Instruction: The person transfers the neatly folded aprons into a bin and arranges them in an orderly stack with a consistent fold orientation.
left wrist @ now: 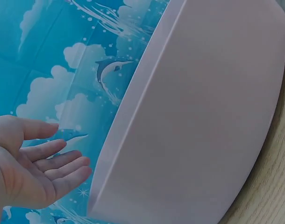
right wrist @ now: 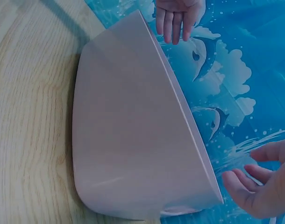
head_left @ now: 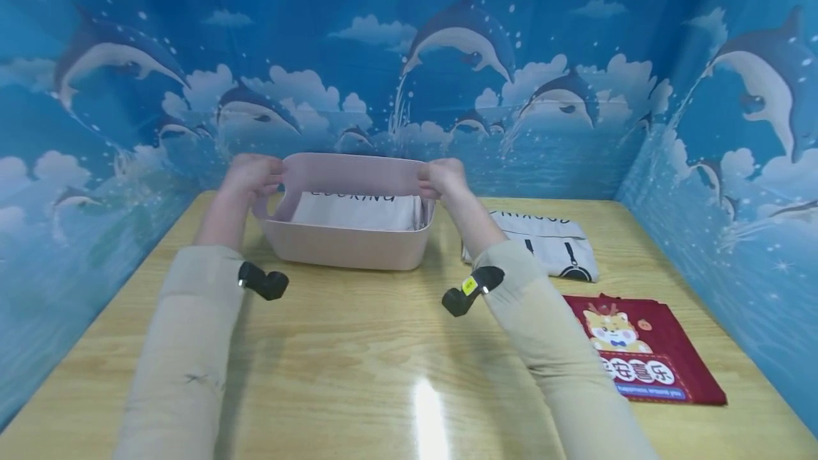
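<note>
A pale pink plastic basket (head_left: 345, 243) stands at the back of the table, with folded white cloth (head_left: 358, 211) bearing black lettering inside it. My left hand (head_left: 252, 174) is by the basket's left end, near the handle opening. In the left wrist view its fingers (left wrist: 63, 163) are loosely spread, with a gap between them and the rim. At the opposite end, my right hand (head_left: 443, 177) hovers by the top corner. The right wrist view shows that hand's fingers (right wrist: 240, 186) relaxed and slightly bent, apart from the basket wall and holding nothing.
Right of the basket lies a folded white printed cloth (head_left: 549, 243), partly behind my right forearm. Nearer on the right is a dark red folded bag (head_left: 686, 350) with a cartoon animal. A blue dolphin-print curtain (head_left: 358, 41) encloses the wooden table (head_left: 345, 353) at the back and sides.
</note>
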`<state>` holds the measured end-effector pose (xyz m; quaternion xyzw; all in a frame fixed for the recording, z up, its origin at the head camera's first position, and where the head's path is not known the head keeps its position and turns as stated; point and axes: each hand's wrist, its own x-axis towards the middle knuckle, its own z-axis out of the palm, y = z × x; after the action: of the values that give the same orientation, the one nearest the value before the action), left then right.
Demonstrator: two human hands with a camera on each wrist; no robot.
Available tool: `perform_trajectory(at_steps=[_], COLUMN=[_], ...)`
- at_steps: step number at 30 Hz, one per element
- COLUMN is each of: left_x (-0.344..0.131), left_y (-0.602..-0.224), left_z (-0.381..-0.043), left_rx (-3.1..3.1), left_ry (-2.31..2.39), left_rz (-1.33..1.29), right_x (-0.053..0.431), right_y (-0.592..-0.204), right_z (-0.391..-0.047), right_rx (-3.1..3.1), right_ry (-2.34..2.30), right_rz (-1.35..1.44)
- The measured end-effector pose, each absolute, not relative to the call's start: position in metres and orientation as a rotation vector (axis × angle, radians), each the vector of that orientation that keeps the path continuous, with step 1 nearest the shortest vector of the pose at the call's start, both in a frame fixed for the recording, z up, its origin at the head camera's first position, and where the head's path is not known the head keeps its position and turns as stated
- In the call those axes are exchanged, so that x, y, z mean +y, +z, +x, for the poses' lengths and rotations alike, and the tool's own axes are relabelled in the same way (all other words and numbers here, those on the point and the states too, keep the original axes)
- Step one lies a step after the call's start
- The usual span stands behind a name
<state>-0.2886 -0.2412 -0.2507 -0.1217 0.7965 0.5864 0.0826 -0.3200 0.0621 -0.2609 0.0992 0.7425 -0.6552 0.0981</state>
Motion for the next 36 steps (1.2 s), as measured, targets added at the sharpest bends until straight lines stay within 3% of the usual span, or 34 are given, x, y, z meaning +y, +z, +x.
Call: perform_trajectory(at_steps=[20,28,36], left_x=[-0.216,-0.194,-0.171], left_y=[-0.25,-0.252,-0.256], left_z=[-0.268,-0.254,-0.241], left_rx=[2.971,3.027,3.058], left_ry=[1.07,0.899,0.877], left_rz=[-0.118,-0.057,0.18], right_x=[0.088,0.097,0.109], right_y=[-0.279,-0.284,-0.285], right_z=[-0.303,-0.288,-0.273], right_rx=[2.859,3.018,3.072], right_ry=[-1.249,-1.047,-0.96], right_rz=[-0.517,-0.653,-0.663])
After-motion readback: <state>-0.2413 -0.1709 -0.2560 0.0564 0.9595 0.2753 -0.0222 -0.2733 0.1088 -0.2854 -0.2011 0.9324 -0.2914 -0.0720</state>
